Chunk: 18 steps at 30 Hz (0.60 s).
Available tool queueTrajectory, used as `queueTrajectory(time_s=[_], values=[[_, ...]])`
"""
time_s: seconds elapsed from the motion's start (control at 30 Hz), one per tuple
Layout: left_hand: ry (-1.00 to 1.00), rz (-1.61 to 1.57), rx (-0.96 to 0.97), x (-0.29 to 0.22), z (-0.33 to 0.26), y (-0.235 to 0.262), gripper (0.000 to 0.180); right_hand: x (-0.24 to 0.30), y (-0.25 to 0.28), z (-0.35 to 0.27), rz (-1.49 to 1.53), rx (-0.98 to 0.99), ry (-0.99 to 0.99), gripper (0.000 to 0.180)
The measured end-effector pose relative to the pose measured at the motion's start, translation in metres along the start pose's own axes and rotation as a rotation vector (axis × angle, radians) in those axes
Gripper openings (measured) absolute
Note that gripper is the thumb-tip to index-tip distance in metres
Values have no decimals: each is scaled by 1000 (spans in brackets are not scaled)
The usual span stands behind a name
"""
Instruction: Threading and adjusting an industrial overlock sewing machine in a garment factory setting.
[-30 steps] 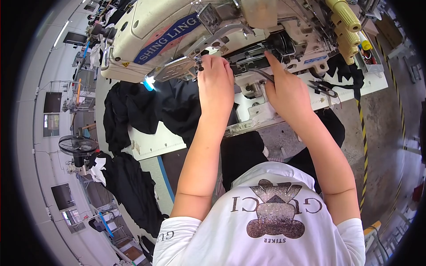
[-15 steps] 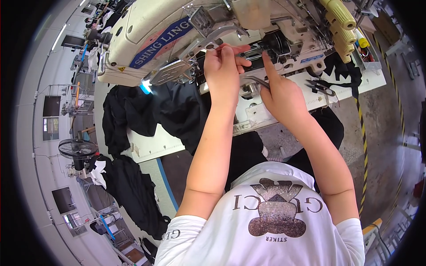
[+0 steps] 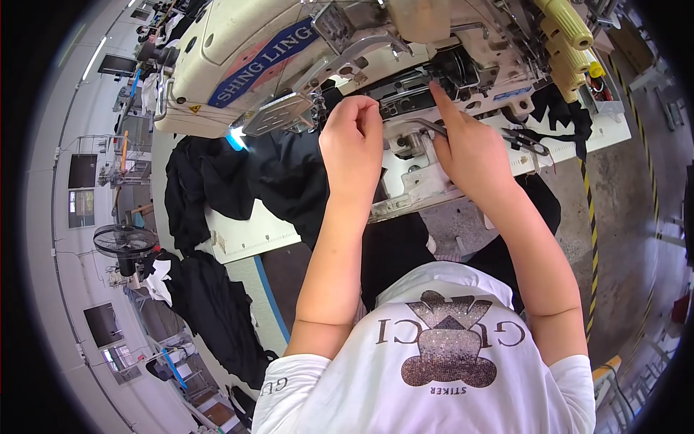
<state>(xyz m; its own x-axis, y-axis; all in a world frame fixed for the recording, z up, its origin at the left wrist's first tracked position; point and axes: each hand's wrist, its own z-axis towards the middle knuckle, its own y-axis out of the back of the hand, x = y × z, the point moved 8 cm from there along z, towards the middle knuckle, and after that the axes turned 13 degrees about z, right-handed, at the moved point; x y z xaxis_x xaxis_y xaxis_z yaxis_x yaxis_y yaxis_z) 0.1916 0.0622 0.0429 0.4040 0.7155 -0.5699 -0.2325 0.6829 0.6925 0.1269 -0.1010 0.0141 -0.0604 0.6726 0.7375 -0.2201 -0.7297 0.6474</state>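
Observation:
A white industrial sewing machine (image 3: 184, 61) with a blue label stands in front of me, its lower cover open on dark metal parts (image 3: 405, 90). My left hand (image 3: 352, 148) is closed in a pinch just before that opening. Whatever lies between its fingertips is too small to make out. On the right, my right hand (image 3: 476, 148) stretches its index finger to the mechanism beside the black looper area (image 3: 457, 69). A slim curved metal tool that looks like tweezers (image 3: 428, 126) sticks out from under the thumb of this hand, its rear hidden by the palm.
Black fabric (image 3: 278, 170) lies across the white table (image 3: 242, 239) on the left. Thread snips (image 3: 531, 142) rest at the table's right side, near dark scraps (image 3: 575, 119) and a clear bin (image 3: 611, 108). Cream tension knobs (image 3: 567, 43) jut out above. A fan (image 3: 124, 240) stands far left.
My left hand has drawn back from the machine opening toward me and slightly left, its fingers now gathered together. My right index finger stays at the mechanism.

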Motion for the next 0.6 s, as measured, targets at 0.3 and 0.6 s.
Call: queueTrajectory(time_s=[0.3,0.6], values=[[-53,385,34,4,-11,18,20,5,-1,0,-25,18,34,69],[42,596,-57,27,-18,35,31,14,-5,3,-102,-5,50,68]])
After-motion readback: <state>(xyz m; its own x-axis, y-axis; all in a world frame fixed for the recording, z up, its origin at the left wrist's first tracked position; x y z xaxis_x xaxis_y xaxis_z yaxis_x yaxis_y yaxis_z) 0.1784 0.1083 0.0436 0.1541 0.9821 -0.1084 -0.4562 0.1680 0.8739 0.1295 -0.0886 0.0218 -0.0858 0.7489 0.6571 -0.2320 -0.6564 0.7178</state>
